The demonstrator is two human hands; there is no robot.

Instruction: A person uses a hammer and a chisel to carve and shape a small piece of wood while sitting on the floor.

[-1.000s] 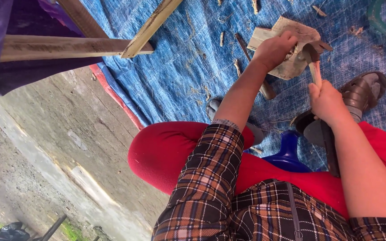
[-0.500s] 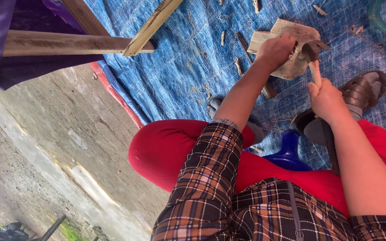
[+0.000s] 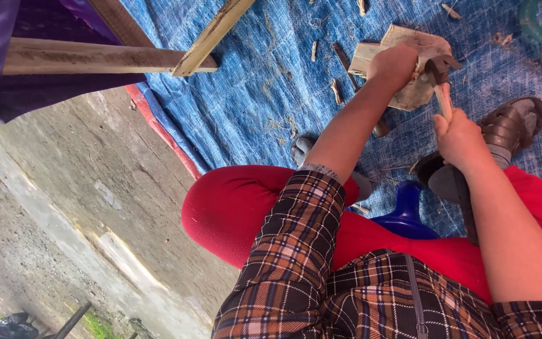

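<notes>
Item: 1 flat wooden block (image 3: 409, 69), pale and irregular, lying on the blue tarp (image 3: 258, 94) beyond the person's knees. All places below are given from this block.

Left hand (image 3: 393, 66): closed over the block's near-left edge, pressing it down onto the tarp; forearm runs straight out from a checked sleeve, wrist slightly bent.

Right hand (image 3: 462, 138): just on the near-right side of the block, fist wrapped tightly round the pale handle of a hammer (image 3: 440, 81). The dark metal head sits on the block's right-hand edge, claw side seemingly hooked at the wood; whether a nail is caught there cannot be told. Forearm angled steeply in from the lower right, elbow out of frame.

Also present:
- 1 brown sandal (image 3: 512, 129), to the near-right of the block, beyond the right hand.
- Scattered wood chips (image 3: 337, 91), left of the block on the tarp.
- 1 blue plastic stool (image 3: 406, 213), on the near side, between red-trousered legs.
- 2 wooden battens (image 3: 114, 59), well apart to the left, crossing above purple cloth.
- Bare concrete ground (image 3: 64, 188), far left, past the tarp's red hem.

Risks, as judged:
- Left fingers lie close to the hammer head; a slip off the edge could strike them.
- The block is held by 1 hand only; a hard pull may flip or skid it on the tarp.
- The thin handle is under leverage and may twist in the grip.
</notes>
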